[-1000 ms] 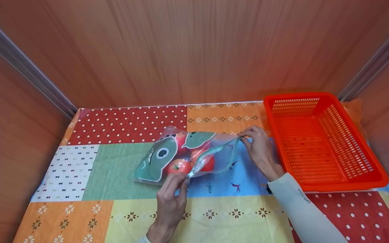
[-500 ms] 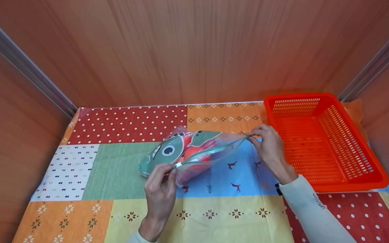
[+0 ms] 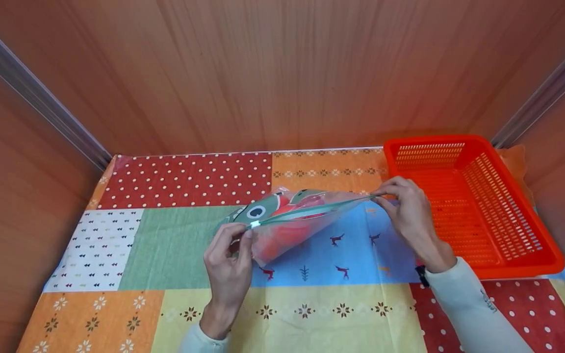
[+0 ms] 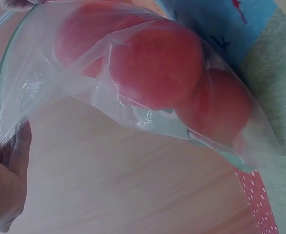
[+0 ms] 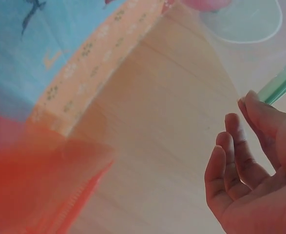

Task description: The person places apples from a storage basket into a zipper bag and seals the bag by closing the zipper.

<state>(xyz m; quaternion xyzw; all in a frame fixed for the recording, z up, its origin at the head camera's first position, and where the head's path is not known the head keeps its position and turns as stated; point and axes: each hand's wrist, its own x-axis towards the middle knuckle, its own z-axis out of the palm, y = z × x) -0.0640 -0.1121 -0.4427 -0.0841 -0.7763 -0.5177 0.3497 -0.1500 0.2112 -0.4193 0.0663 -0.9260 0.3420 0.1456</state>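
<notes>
A clear zip bag [image 3: 282,220] with a green dinosaur print lies tilted above the cloth, with red round fruits [image 4: 155,66] inside. Three show through the plastic in the left wrist view; their exact kind is unclear. At the bag's left end, beside the white slider [image 3: 255,224], my left hand [image 3: 228,260] pinches the zip edge. My right hand [image 3: 410,215] pinches the far end of the green zip strip [image 5: 284,85] between thumb and forefinger, its other fingers loosely bent. The strip is stretched nearly straight between both hands.
An orange-red plastic basket [image 3: 474,270] stands at the right, close beside my right wrist. A patchwork cloth [image 3: 307,314] covers the table. Wooden panels [image 3: 282,73] rise behind it and on both sides.
Both hands have carried the bag's mouth upward; the right has also gone rightward, the left leftward. The wide gap at the mouth has narrowed to a thin line, and the bag tilts up.
</notes>
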